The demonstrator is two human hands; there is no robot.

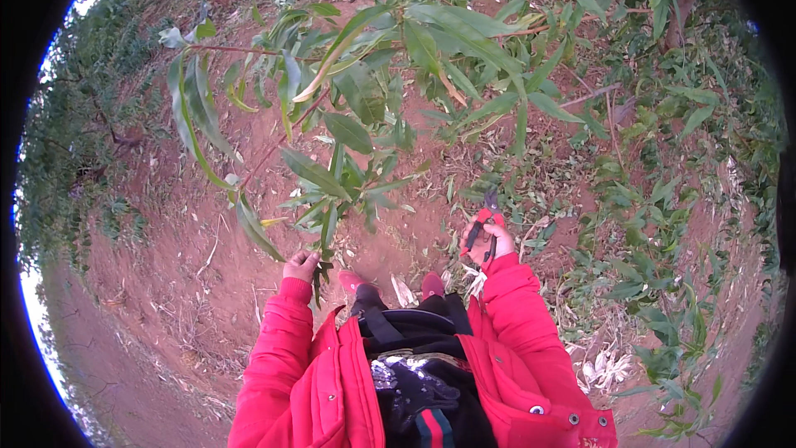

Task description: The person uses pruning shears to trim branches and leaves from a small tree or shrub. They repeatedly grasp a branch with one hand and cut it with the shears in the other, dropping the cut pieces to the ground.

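My left hand (302,266) has its fingers closed around green leaves near the low end of a leafy branch (273,148). Long narrow leaves (317,173) hang just above that hand, and a few dangle below the fingers. In my right hand (491,241) is a pair of pruning shears (486,221) with red and black handles. Their dark blades point up and away from me, apart from the branch. Whether the blades are parted is too small to tell.
Leafy twigs (423,25) spread across the upper middle. A tree trunk (684,6) rises at the upper right, with dense foliage (671,274) down that side. Dry husks (603,368) lie on the reddish soil (161,274). My red shoes (352,281) stand below.
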